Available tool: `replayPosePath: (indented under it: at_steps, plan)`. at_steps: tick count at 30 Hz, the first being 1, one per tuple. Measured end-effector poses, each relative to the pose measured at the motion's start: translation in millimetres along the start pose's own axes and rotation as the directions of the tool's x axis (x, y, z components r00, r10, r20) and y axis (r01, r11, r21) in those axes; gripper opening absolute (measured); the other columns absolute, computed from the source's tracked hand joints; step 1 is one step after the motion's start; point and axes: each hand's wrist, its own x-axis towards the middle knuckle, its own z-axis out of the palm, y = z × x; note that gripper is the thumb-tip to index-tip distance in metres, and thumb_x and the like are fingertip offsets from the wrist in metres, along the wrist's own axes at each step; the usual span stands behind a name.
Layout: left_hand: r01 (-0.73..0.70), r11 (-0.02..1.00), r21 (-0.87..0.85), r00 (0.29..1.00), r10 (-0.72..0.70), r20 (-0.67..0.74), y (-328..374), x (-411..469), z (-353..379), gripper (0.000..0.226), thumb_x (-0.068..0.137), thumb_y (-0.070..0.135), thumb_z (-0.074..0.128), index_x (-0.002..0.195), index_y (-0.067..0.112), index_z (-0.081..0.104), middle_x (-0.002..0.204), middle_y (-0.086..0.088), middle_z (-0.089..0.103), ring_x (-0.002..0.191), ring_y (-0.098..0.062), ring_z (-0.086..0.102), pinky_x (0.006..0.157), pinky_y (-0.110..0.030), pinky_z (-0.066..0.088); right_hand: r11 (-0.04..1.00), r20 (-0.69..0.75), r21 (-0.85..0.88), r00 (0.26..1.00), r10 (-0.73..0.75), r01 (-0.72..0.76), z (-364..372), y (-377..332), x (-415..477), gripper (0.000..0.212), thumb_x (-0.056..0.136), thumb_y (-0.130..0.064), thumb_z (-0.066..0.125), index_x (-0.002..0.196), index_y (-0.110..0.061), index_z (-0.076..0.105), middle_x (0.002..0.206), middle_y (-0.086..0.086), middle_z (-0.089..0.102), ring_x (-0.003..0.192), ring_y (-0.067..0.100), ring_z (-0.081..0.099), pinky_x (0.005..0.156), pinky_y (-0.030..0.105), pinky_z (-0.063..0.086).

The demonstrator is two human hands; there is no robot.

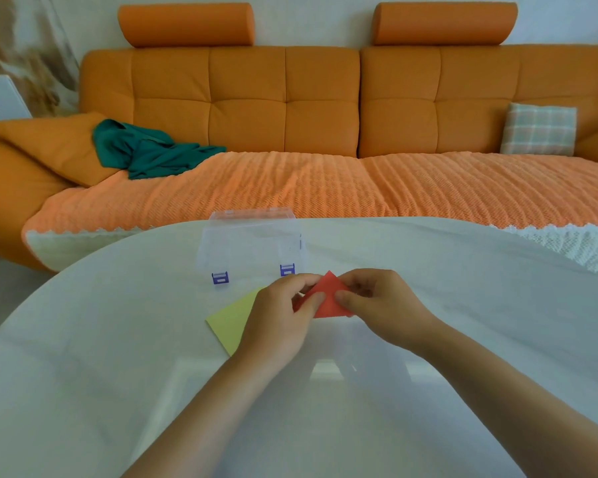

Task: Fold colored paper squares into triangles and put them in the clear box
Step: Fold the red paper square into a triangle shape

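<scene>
Just below the middle of the frame, your left hand and right hand meet on the red paper. It already shows a triangle shape with its peak pointing toward the top of the picture. Both hands have their fingers curled in and pinch the sheet between thumb and fingertips, the left on its left part and the right on its right edge. It looks lifted slightly off the white table, though I cannot tell for sure.

The step in hand looks like finishing the fold. Before you press, check that the 2 loose corners lie exactly on each other. Then set the paper flat and run 1 thumb along the folded edge from its middle outward, while the other hand pins the matched corners. A light pinch is enough; squeezing hard will wrinkle thin paper.

The clear box stands just above your hands in the picture, its 2 blue latches facing you. Whether its lid is open I cannot tell, so check before you reach. The yellow paper lies flat at centre left, partly under your left hand; lift that hand cleanly so you do not drag it.
</scene>
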Motion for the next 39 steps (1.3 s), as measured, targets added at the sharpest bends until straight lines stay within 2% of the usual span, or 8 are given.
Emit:
replayPosePath:
  at_steps: [8,13,16,22,25,27,31,39]
  plan:
    - [0.015,0.999,0.034,1.000,-0.016,0.016,-3.1,0.1,8.2,0.026,0.097,0.028,0.060,0.119,0.037,0.070,0.106,0.018,0.070,0.095,-0.005,0.063,0.086,-0.032,0.054,0.999,-0.064,0.020,0.997,0.039,-0.038,8.9,2.3,-0.4,0.021,0.098,-0.026,0.059,0.085,-0.031,0.075,0.080,-0.010,0.072,0.074,0.010,0.066,0.069,0.027,0.053]
    - [0.063,0.911,0.408,0.992,-0.102,0.075,-22.3,4.4,-8.5,0.043,0.101,0.044,0.040,0.138,0.029,0.055,0.131,0.008,0.057,0.125,-0.016,0.042,0.104,-0.030,0.035,0.995,-0.086,-0.024,0.992,0.097,-0.100,5.9,6.6,-0.2,0.024,0.097,-0.025,0.059,0.078,-0.027,0.074,0.070,-0.007,0.067,0.056,0.002,0.053,0.057,0.021,0.044]
    - [0.084,0.862,0.500,0.981,-0.160,0.111,-37.7,5.4,-23.9,0.038,0.104,0.038,0.038,0.133,0.024,0.059,0.133,0.004,0.057,0.124,-0.020,0.041,0.107,-0.034,0.032,0.992,-0.092,-0.024,0.989,0.119,-0.122,4.0,7.1,-0.2,0.025,0.098,-0.025,0.059,0.077,-0.027,0.073,0.066,-0.012,0.064,0.054,0.001,0.052,0.056,0.019,0.041]
    - [0.066,0.906,0.419,0.997,-0.077,0.011,-37.0,6.5,-40.3,0.029,0.101,0.034,0.048,0.122,0.025,0.066,0.121,0.011,0.062,0.120,-0.013,0.050,0.101,-0.026,0.037,0.994,-0.087,-0.028,0.991,0.106,-0.109,5.5,5.7,-1.1,0.025,0.098,-0.026,0.058,0.077,-0.027,0.073,0.068,-0.009,0.066,0.058,0.004,0.054,0.058,0.020,0.043]
    - [0.052,0.972,0.231,0.998,-0.059,0.025,-14.3,2.7,-24.0,0.039,0.091,0.053,0.052,0.123,0.036,0.066,0.114,0.025,0.066,0.110,0.012,0.053,0.090,-0.007,0.036,0.997,-0.067,-0.033,0.995,0.071,-0.073,8.4,4.0,-1.9,0.024,0.097,-0.025,0.059,0.077,-0.029,0.072,0.067,-0.012,0.065,0.056,0.001,0.053,0.057,0.019,0.042]
    - [0.075,0.988,0.133,0.994,-0.084,0.065,-2.8,-0.7,-9.3,0.036,0.086,0.052,0.057,0.120,0.045,0.065,0.101,0.032,0.068,0.100,0.020,0.054,0.081,0.000,0.039,0.998,-0.055,-0.050,0.997,0.046,-0.049,10.4,2.9,-3.1,0.023,0.097,-0.026,0.058,0.079,-0.032,0.071,0.069,-0.012,0.067,0.058,0.003,0.055,0.058,0.020,0.042]
    - [-0.004,0.995,0.103,1.000,0.002,0.019,-0.3,-3.2,8.2,0.028,0.093,0.019,0.062,0.103,0.045,0.066,0.097,0.019,0.072,0.089,0.000,0.066,0.081,-0.020,0.052,0.989,-0.038,-0.143,0.999,0.017,-0.022,12.9,1.6,-7.0,0.018,0.097,-0.029,0.056,0.087,-0.034,0.070,0.077,-0.010,0.069,0.068,0.007,0.061,0.063,0.022,0.047]
    - [-0.055,0.989,0.139,0.997,0.062,-0.049,-4.9,-3.4,19.8,0.025,0.095,0.015,0.062,0.111,0.029,0.075,0.090,0.003,0.072,0.084,-0.008,0.065,0.077,-0.028,0.050,0.873,-0.002,-0.475,0.992,-0.128,0.112,15.1,-4.0,-11.6,0.032,0.103,-0.027,0.036,0.111,-0.028,0.067,0.098,-0.008,0.068,0.090,0.015,0.060,0.087,0.037,0.046]
